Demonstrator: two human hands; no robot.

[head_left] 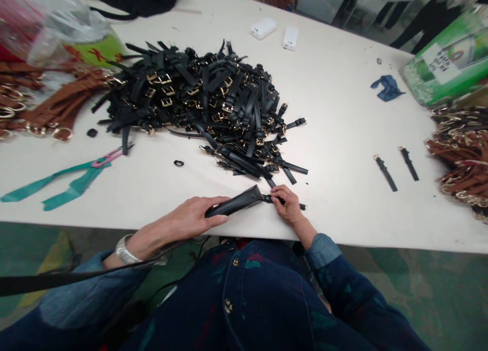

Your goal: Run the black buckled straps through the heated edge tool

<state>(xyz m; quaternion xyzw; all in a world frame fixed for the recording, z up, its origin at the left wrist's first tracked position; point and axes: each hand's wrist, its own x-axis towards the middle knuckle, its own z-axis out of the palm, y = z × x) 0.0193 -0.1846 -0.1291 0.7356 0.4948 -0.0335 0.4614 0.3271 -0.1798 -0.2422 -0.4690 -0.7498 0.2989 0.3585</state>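
Note:
My left hand (190, 216) is closed around a wide, folded black leather strap (238, 201) near the table's front edge. A long black band (68, 279) runs across my left forearm to the left edge of the view; whether it joins the folded strap I cannot tell. Beside the strap's right end, my right hand (286, 204) pinches a small black buckle strap (267, 198), whose tip sticks out past the fingers. Just beyond both hands lies a large heap of black buckle straps (213, 97) with gold-coloured buckles.
Pink-handled scissors (104, 159) with teal cloth strips lie left. Brown straps (72, 99) lie at far left, more brown straps (463, 163) at far right. Two short black straps (387, 173) lie apart on the right. A green box (450, 61) stands behind them.

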